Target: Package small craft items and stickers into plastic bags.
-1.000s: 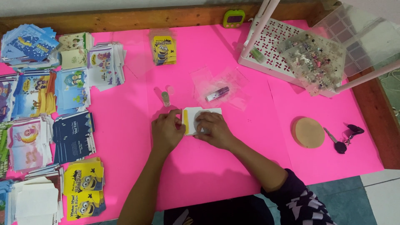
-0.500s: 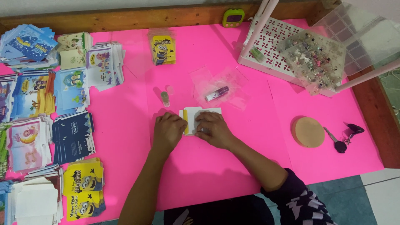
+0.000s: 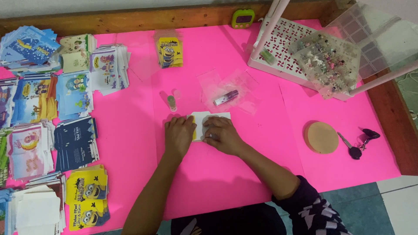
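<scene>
A small white and yellow card [image 3: 200, 118] lies flat on the pink table cover [image 3: 217, 182], mostly hidden under both hands. My left hand [image 3: 179, 134] presses on its left part, fingers together. My right hand [image 3: 222, 132] presses on its right part. Just beyond the card lie a small glue stick [image 3: 171, 102] and its cap [image 3: 176, 93]. A clear plastic sleeve [image 3: 228, 89] with a small purple tube [image 3: 226, 97] on it lies farther back to the right.
Stacks of printed cards [image 3: 74, 93] line the left side, with yellow ones [image 3: 87, 196] near the front. A yellow card pack [image 3: 169, 50] sits at the back. A white rack [image 3: 287, 48] and a clear bead box [image 3: 326, 61] stand back right. A round cork coaster [image 3: 321, 137] and keys [image 3: 359, 140] lie right.
Both hands stay pressed on the card with almost no shift. Nothing else has moved.
</scene>
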